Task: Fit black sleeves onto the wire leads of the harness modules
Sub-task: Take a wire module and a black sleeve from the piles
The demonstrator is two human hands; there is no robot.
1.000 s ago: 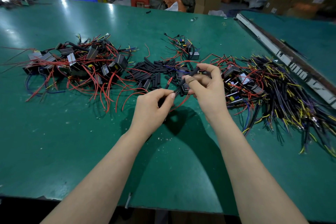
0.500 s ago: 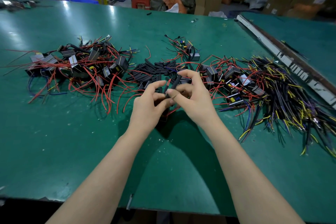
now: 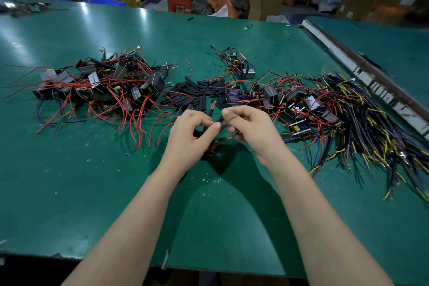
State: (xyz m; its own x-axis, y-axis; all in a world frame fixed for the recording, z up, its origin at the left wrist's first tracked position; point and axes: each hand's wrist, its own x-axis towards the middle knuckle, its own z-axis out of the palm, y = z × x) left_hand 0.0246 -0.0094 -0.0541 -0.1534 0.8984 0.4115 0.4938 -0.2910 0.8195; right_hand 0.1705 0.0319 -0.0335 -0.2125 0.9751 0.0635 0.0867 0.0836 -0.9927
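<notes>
Over the middle of the green table (image 3: 92, 193), my left hand (image 3: 190, 134) pinches a red wire lead with a black sleeve (image 3: 210, 111) on it; the red tip sticks up past the sleeve. A small black module (image 3: 210, 150) hangs below that hand, mostly hidden. My right hand (image 3: 253, 127) pinches another black sleeve (image 3: 220, 119) between thumb and forefinger, close to my left thumb. A pile of loose black sleeves (image 3: 197, 93) lies just beyond both hands.
A heap of modules with red leads (image 3: 104, 86) lies at the left. More modules (image 3: 290, 102) sit at the right, beside a large bundle of black and yellow wires (image 3: 371, 127). A metal rail (image 3: 362, 72) runs along the right. Boxes and crates stand beyond the table.
My right hand has come back from the pile toward my left hand, and the sleeve now sits on the red lead. Both hands have shifted slightly nearer and lower.
</notes>
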